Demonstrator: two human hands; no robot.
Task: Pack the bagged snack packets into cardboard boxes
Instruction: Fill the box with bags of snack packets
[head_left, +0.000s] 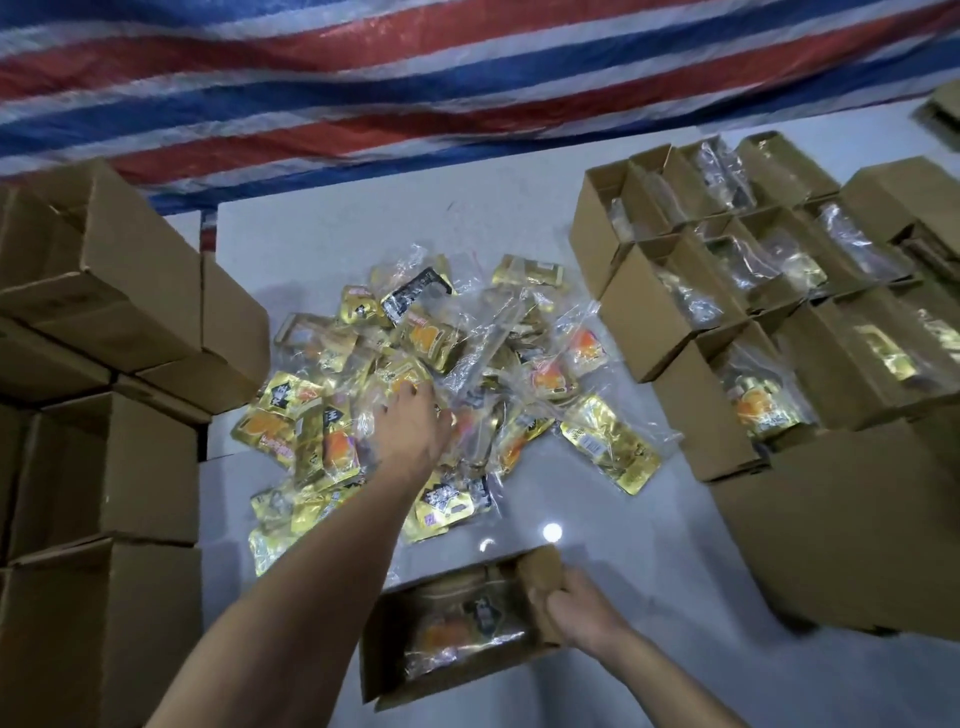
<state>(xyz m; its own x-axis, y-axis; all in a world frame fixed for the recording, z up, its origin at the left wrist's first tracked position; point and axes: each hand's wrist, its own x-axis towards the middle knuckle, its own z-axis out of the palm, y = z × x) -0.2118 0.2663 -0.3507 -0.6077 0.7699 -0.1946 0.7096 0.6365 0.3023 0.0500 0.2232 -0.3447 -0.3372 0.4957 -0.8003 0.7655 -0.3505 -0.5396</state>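
A heap of gold and orange snack packets in clear plastic bags (608, 441) lies in the middle of the white table (322, 244). My left hand (410, 426) reaches into the heap, its fingers down among the bags; whether they hold one is hidden. Close to me an open cardboard box (395, 654) lies on the table with a bagged packet (467, 629) inside it. My right hand (576, 613) grips the right end flap of that box.
Closed cardboard boxes (104, 322) are stacked along the left. On the right stand several open boxes (727, 291) holding bagged packets, on larger cartons (841, 530). A red, white and blue striped tarp (415, 78) hangs behind the table.
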